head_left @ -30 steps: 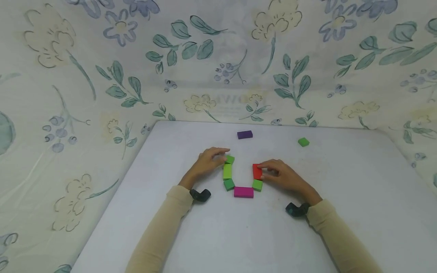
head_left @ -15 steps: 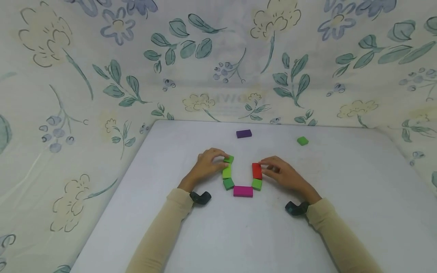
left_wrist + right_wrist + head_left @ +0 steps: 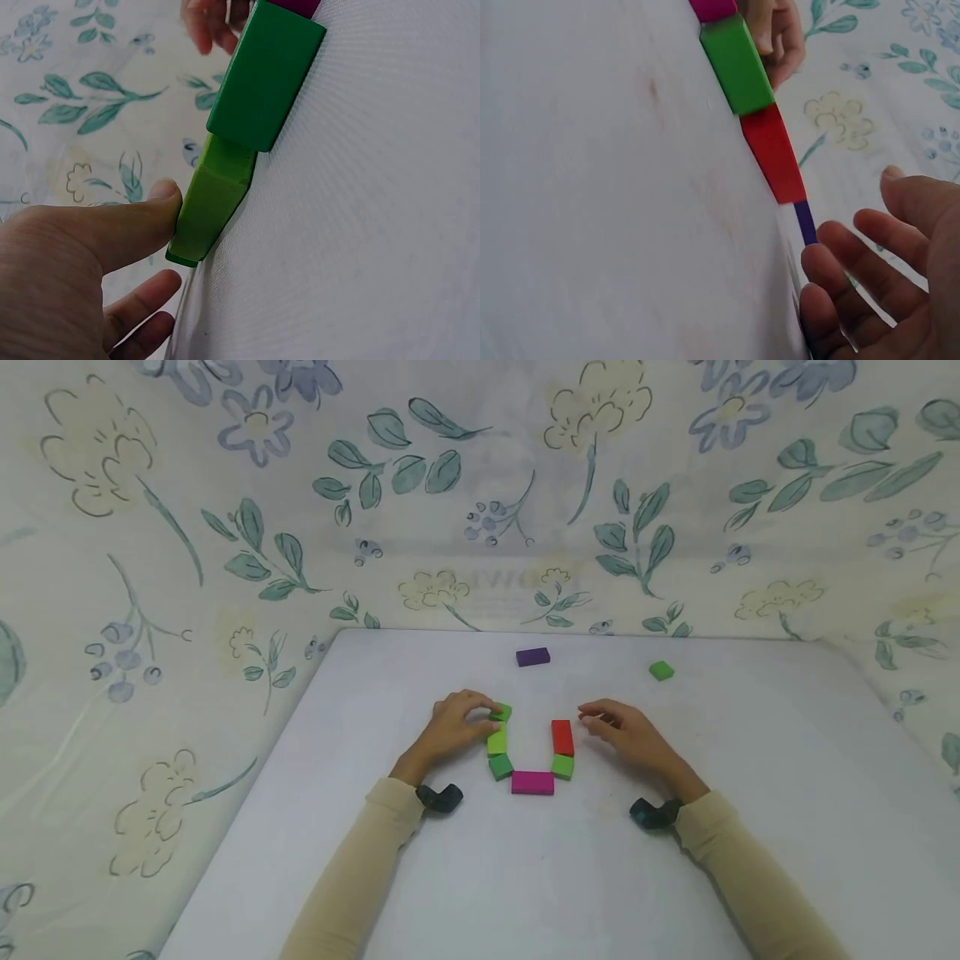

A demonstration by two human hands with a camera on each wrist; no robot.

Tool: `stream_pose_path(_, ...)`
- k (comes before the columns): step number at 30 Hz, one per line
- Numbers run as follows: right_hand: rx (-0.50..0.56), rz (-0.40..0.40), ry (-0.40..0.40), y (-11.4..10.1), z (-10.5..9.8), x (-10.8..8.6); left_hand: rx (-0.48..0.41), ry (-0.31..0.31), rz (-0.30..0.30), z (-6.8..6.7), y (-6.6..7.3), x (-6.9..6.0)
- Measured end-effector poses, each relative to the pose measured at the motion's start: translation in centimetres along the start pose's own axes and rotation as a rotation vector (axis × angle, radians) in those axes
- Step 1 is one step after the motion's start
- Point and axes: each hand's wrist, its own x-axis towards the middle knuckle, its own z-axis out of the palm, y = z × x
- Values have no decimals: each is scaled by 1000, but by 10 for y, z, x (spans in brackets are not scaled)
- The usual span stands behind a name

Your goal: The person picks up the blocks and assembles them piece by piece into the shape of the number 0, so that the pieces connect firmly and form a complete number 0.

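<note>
Small coloured blocks form a U on the white table. My left hand (image 3: 453,727) is at its upper left end, index fingertip and thumb pinching a green block (image 3: 502,712); the thumb also lies against the lime block (image 3: 206,199). Below come a dark green block (image 3: 500,767), a magenta block (image 3: 532,783) at the bottom, a light green block (image 3: 562,767) and a red block (image 3: 562,737) on the right. My right hand (image 3: 626,731), fingers loosely bent, hovers just right of the red block and holds nothing.
A purple block (image 3: 533,657) lies behind the U, near the table's (image 3: 600,877) far edge. Another green block (image 3: 662,671) lies at the back right. Flowered cloth (image 3: 480,527) hangs behind and to the left of the table.
My right hand has let go of the red block and drawn slightly away, up and right. My left fingertips have closed in on the upper green block.
</note>
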Motion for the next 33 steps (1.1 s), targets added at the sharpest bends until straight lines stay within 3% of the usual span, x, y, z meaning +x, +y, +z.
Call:
stream_pose_path(8, -55, 37, 75, 14, -44, 6, 4, 8, 9, -5, 1, -1)
stream_pose_path(15, -113, 60, 244, 41, -89, 17, -8, 30, -4, -4, -1, -4)
stream_pose_path(18, -143, 77, 273, 51, -102, 21, -19, 28, -15, -1, -2, -7)
stream_pose_path(25, -235, 123, 156, 62, -116, 34, 17, 32, -5, 2, -4, -11)
stream_pose_path(29, -238, 163, 60, 62, -122, 42, 23, 55, 17, 1, -4, -8)
stream_pose_path(33, -272, 203, -17, 67, -129, 49, 3, 35, 30, 0, -3, -2)
